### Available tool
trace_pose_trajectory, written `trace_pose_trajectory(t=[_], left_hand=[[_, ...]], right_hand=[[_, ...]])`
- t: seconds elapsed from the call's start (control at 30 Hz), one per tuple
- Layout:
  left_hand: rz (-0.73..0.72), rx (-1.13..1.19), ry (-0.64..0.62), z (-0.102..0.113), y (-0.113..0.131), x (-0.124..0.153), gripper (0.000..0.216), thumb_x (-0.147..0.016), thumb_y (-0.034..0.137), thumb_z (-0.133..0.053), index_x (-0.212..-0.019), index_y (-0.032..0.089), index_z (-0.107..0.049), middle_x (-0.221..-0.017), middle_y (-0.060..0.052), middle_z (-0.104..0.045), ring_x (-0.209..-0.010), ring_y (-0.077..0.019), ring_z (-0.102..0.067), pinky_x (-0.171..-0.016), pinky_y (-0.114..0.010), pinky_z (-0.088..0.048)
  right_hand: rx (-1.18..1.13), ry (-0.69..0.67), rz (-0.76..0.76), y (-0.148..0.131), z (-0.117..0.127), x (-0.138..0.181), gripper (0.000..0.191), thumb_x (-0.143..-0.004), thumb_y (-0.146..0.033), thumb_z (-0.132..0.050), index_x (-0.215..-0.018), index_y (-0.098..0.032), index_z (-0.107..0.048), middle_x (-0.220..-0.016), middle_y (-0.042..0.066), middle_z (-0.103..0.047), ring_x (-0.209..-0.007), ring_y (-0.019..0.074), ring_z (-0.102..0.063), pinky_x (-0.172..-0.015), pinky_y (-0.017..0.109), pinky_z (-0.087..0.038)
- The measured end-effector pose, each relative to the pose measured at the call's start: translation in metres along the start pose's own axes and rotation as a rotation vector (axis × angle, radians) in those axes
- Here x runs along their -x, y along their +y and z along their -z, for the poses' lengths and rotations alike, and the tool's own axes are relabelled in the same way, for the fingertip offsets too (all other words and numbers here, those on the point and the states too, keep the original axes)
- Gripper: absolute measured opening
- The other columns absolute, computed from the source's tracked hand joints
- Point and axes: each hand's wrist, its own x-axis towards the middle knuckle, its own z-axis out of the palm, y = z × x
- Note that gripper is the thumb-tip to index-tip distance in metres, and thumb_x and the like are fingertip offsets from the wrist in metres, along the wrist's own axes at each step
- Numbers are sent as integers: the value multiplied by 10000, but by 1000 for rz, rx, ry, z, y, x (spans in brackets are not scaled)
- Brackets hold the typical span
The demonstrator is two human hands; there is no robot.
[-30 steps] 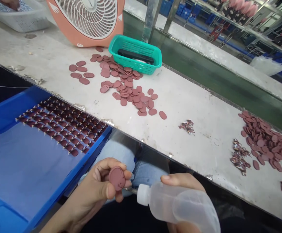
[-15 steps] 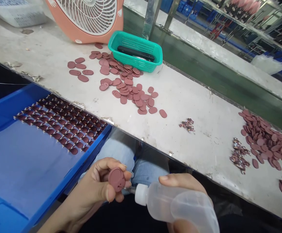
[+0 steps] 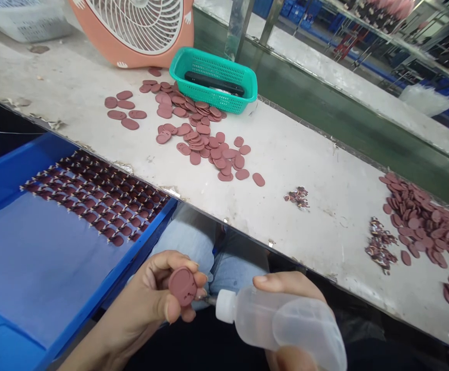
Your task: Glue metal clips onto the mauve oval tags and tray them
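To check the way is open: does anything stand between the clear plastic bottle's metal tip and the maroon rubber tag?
Yes: the left hand's fingertips wrap the maroon rubber tag's edge just where the clear plastic bottle's metal tip meets them.

Compared with a moment ago, the maroon disc [image 3: 182,286] held in the left hand [image 3: 147,293] sits slightly further left and is turned a little. The plastic squeeze bottle [image 3: 278,324] in the right hand [image 3: 292,288] has risen slightly, with its thin metal nozzle [image 3: 210,299] just beside the disc's edge (the very tip is hard to make out). The whole view has drifted too, leaving the teal basket [image 3: 212,57] and fan [image 3: 132,31] slightly higher and further left.
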Motion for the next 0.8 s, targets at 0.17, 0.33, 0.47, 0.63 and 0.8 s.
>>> trace_pose_trajectory(t=[0.17, 0.33, 0.47, 0.63, 0.8], left_hand=[[12, 2, -15, -1, 1, -1, 408, -437, 283, -1023, -785, 238, -815, -766, -36, -799, -674, -215, -749, -518, -236, -603], [2, 17, -89, 0, 0, -2, 391, -470, 252, -1017, -807, 246, -819, -793, -35, -809, -680, -202, -759, -510, -203, -596], [-39, -9, -89, -3, 0, 0, 384, -489, 318, -1009, -818, 267, -818, -784, -5, -809, -669, -163, -756, -501, -153, -574], [-4, -5, 36, -14, 5, 4, 418, -399, 327, -1022, -752, 248, -812, -732, 2, -791, -620, -163, -745, -492, -174, -587], [-15, -15, 60, -16, 5, 5, 432, -382, 350, -1022, -747, 257, -812, -717, 10, -787, -614, -150, -736, -482, -152, -564]], right_hand=[[28, 28, 40, 0, -3, -1, 365, -959, -584, -535, -1187, -325, -653, -643, -8, -599, -408, 158, -435, -374, 304, -332], [62, 78, 0, -2, -2, 4, 410, -957, -660, -483, -1171, -346, -637, -723, 11, -631, -447, 174, -476, -379, 313, -343], [18, 117, 5, 2, -3, 3, 395, -971, -622, -471, -1178, -327, -634, -546, -41, -447, -359, 149, -356, -339, 300, -254], [69, 137, 164, 14, -5, -2, 398, -942, -595, -541, -1161, -286, -661, -634, -9, -572, -339, 117, -422, -279, 267, -293], [198, 199, 150, 10, -8, -4, 401, -920, -634, -566, -1052, -277, -693, -707, 26, -630, -399, 133, -488, -313, 272, -339]])
